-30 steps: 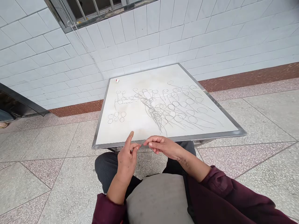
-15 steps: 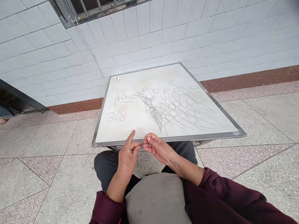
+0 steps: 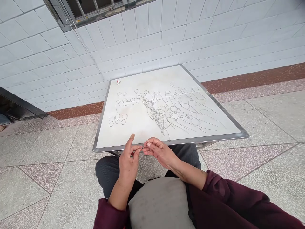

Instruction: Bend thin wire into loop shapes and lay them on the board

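Both hands meet at the near edge of a white table (image 3: 140, 132) with a grey metal rim. My left hand (image 3: 128, 160) pinches a thin wire (image 3: 136, 143) between thumb and fingertips, its index finger raised. My right hand (image 3: 160, 152) has thumb and index finger closed on the same wire, just right of the left fingertips. Many looped wires (image 3: 182, 117) with long tails are spread over the table's middle and right, overlapping in a dense bunch (image 3: 159, 116). Several small double-loop wire pieces (image 3: 117, 119) lie at the left.
A small white and red object (image 3: 118, 82) sits near the table's back left corner. Behind the table stands a white tiled wall (image 3: 152, 41) with a barred window (image 3: 95, 8). My knees are under the near edge. Part of a person's foot shows at far left.
The view has shifted slightly. Both hands remain together at the near edge, and a curved bit of wire now shows above the left fingertips.
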A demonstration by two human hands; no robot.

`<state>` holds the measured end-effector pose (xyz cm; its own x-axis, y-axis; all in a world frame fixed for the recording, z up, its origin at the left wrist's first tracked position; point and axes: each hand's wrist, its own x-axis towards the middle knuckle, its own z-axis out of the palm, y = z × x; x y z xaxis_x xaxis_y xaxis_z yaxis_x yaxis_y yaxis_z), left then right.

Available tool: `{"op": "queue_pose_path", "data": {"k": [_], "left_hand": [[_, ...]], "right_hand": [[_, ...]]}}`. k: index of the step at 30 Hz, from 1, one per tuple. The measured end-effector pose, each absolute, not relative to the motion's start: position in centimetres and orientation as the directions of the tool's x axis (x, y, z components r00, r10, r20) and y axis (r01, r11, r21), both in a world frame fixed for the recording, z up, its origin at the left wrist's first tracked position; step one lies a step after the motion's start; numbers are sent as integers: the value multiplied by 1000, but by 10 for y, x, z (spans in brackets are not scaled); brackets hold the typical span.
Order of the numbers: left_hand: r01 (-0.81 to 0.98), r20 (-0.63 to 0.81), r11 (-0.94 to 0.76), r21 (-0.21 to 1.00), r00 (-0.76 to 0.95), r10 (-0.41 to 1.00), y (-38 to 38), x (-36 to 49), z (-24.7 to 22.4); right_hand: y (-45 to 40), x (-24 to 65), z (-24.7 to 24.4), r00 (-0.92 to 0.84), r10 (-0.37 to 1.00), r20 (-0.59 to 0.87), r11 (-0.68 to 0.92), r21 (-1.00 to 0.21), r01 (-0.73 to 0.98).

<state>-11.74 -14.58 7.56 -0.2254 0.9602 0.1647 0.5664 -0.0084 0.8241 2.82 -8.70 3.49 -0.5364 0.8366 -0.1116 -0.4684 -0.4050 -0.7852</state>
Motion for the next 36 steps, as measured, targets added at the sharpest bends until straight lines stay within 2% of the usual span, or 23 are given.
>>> {"op": "queue_pose_path", "data": {"k": [3,7,14,18,23,27,31,36], "left_hand": [[612,202,-40,790,-197,959,-145,-117,73],[588,230,-69,806,-203,952,-143,-115,68],[575,242,-57,817,-252,937,-142,-111,71],[705,283,-106,701,-140,949,-141,-114,70],[818,346,-249,518,66,936,-139,-120,61],[837,331,-289,465,138,933,-139,-121,59],[820,268,-255,512,130,955,-139,-119,61],[773,188,-153,615,45,981,-136,-113,66]], "right_hand": [[-87,28,36,-527,838,-142,-422,-781,-460],[-88,28,39,-522,838,-159,-426,-790,-442],[-89,26,40,-546,833,-85,-349,-847,-400],[-86,28,40,-555,830,-57,-275,-907,-319],[-81,30,36,-514,857,36,-56,-985,-163],[-80,33,32,-509,860,47,-10,-994,-109],[-81,35,31,-505,863,7,-73,-988,-139],[-84,33,32,-408,913,28,-46,-984,-171]]}}
